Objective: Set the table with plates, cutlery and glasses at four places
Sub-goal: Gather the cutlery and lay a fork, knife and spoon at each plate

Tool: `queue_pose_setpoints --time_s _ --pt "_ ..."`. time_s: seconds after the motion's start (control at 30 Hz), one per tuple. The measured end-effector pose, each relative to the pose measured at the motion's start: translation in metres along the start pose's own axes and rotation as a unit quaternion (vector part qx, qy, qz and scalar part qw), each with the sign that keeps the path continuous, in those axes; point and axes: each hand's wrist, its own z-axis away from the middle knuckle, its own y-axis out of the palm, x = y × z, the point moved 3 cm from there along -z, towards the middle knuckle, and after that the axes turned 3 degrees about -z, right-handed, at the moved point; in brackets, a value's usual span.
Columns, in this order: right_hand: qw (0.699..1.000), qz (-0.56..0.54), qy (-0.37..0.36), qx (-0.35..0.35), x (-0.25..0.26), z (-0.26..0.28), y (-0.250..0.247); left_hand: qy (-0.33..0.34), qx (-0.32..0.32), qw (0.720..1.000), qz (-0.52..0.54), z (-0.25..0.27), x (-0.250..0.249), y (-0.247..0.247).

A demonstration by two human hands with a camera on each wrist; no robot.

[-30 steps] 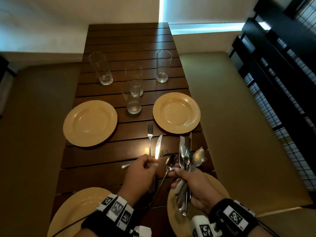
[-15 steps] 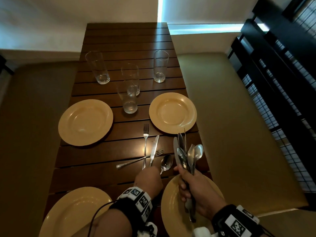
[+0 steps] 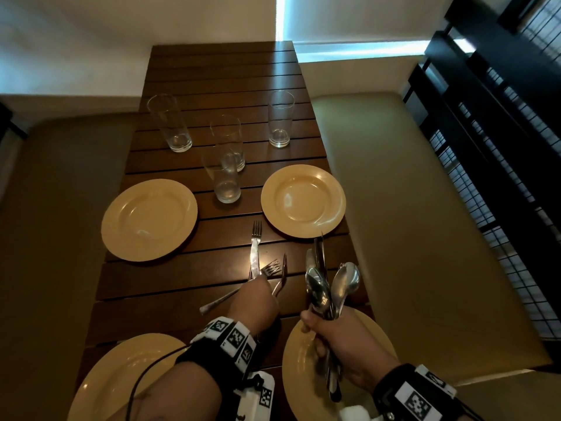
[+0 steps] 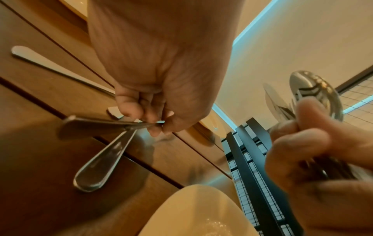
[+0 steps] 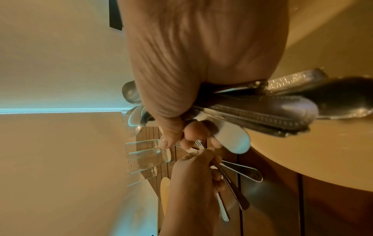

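Cutlery is the thing in play — a bundle of spoons, knives and forks [image 3: 326,287] stands upright in the right hand [image 3: 343,344], whose grip is clamped round the handles above the near right plate [image 3: 293,369]. The left hand [image 3: 255,302] pinches two handles [image 4: 105,126] low over the worktop [image 3: 182,287], its grip closed on them, beside a fork [image 3: 256,247] and a second fork [image 3: 236,291] lying loose on the slats. These pieces are stiff, thin and polished, so they likely slide against each other and against skin; each is light, but the bundle carries real weight. The handle near its middle looks like the best place to hold — clear of tines and blades. The four glasses [image 3: 226,180] stand further out, still grouped together.
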Motion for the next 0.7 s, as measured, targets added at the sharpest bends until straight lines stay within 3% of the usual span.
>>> queue_pose_setpoints --time_s 0.13,0.33,0.47,0.7 --pt "1.000 0.015 -0.012 -0.011 -0.003 -0.003 -0.004 -0.010 0.018 0.998 0.054 0.001 0.008 0.003" --pt "1.000 -0.003 -0.022 -0.018 -0.004 -0.005 -0.006 -0.057 -0.019 0.993 0.101 0.004 0.021 0.005" --pt "1.000 -0.001 -0.016 -0.023 -0.004 -0.004 -0.004 -0.097 -0.032 0.994 0.048 -0.001 0.027 0.005" --pt "1.000 -0.003 -0.023 -0.018 -0.005 -0.006 -0.002 -0.090 -0.015 0.994 -0.060 -0.002 0.020 0.002"
